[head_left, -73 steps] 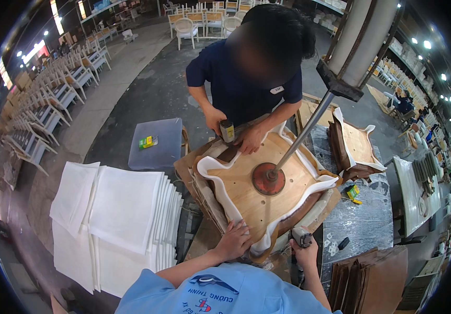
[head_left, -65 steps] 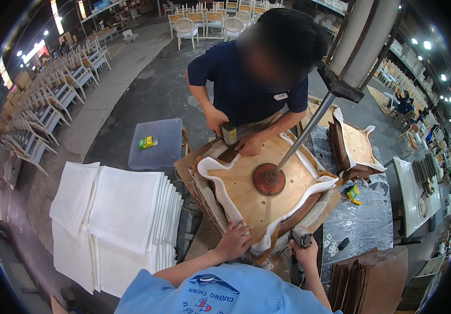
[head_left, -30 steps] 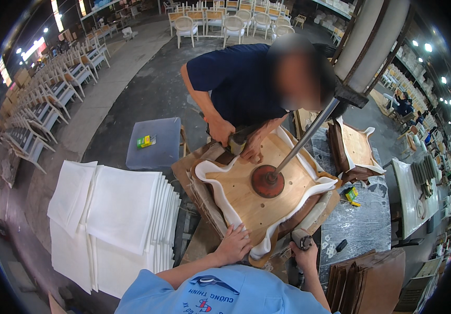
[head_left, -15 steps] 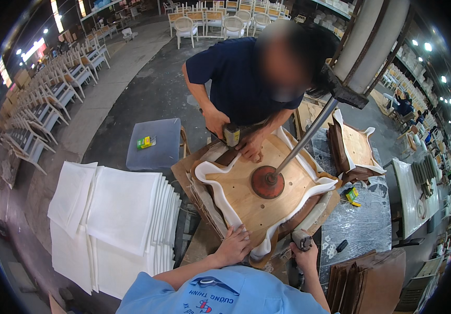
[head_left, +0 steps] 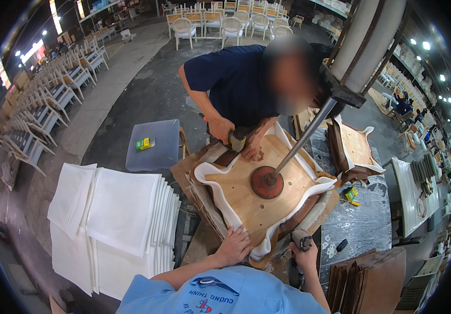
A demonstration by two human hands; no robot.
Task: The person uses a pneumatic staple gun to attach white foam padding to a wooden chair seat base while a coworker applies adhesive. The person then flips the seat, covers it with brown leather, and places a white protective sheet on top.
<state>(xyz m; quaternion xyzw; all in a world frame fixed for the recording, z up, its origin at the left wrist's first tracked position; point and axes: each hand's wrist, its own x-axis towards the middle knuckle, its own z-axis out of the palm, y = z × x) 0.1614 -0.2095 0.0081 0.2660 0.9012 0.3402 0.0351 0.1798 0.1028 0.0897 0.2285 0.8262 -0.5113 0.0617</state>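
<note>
An upturned chair seat (head_left: 254, 212) of pale plywood lies before me, with white padding and brown covering folding up round its wavy edge. My left hand (head_left: 234, 246) is closed over its near-left edge, the fingertips on the wood. My right hand (head_left: 305, 256) grips a staple gun (head_left: 302, 239), held by the seat's near-right corner. Across from me, a co-worker in a dark shirt (head_left: 236, 78) leans over the far-left side. That person holds another staple gun (head_left: 237, 138) in one hand and presses the other hand (head_left: 254, 149) on the seat edge.
A red round press foot (head_left: 266, 182) on a steel rod (head_left: 306, 138) bears on the seat. White padding sheets (head_left: 121, 209) are stacked at left, near a grey box (head_left: 155, 152). To the right stand another seat stack (head_left: 355, 144), a plastic-covered table (head_left: 358, 220) and brown sheets (head_left: 374, 277).
The co-worker has bent lower over the seat, and that person's staple gun has shifted slightly to the right. My own hands have stayed in place.
</note>
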